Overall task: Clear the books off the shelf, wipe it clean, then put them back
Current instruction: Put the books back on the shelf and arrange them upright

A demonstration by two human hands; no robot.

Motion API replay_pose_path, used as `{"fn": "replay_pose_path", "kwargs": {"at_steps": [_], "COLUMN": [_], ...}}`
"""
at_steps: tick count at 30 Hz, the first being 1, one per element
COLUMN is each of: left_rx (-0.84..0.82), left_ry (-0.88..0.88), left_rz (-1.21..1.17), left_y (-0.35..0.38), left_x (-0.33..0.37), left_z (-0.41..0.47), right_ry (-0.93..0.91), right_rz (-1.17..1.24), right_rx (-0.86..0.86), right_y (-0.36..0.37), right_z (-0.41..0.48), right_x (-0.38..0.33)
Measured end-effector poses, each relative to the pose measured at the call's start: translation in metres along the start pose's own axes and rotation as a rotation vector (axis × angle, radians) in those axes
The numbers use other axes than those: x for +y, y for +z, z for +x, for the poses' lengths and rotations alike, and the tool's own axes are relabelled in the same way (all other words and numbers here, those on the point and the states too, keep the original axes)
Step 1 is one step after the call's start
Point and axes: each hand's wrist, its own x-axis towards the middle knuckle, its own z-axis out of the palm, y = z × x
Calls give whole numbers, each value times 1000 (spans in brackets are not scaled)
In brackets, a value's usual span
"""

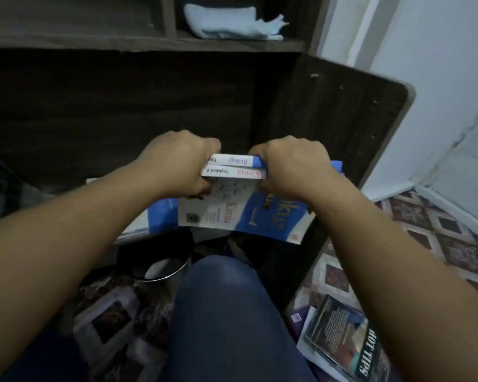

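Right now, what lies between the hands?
Two books pressed together, Biologi book and Kimia book, spines toward camera; left hand and right hand grip their ends. Head view.

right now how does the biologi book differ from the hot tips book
The Biologi book is gripped between the left hand and right hand, together with a Kimia book; the Hot Tips book lies untouched on a floor pile. The Biologi book's spine is white and blue; the Hot Tips book's cover is dark with white lettering. Both show their titles.

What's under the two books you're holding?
A blue and white Kimia book lies below, another blue book under it. The left hand, right hand and held books hide its far edge.
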Motion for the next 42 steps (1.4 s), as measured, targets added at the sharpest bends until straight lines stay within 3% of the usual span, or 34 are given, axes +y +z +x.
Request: {"fn": "replay_pose_path", "kwargs": {"at_steps": [7,11,15,21,24,26,32,42], "left_rx": [454,514,459,245,0,-73,-97,-8], "left_ry": [-309,-306,-373,-411,-452,-517,-747,-735], "left_rz": [222,298,269,205,93,-7,-368,-500], "left_y": [12,59,132,179,184,186,188,186], "left_x": [-109,-149,-167,-166,-172,-175,-179,-183], "left_z": [-48,-72,-98,-102,-100,-100,-104,-109], "right_ry": [-193,-275,-285,-310,-336,-363,-350,-219], "right_rz": [-9,139,102,159,128,122,180,224], "right_rx": [378,489,353,-39,-183,-245,-367,-426], "right_y": [31,91,155,196,200,204,205,199], "right_z": [97,126,118,111,122,129,136,138], "right_x": [-106,-153,-178,-178,-174,-171,-161,-159]}}
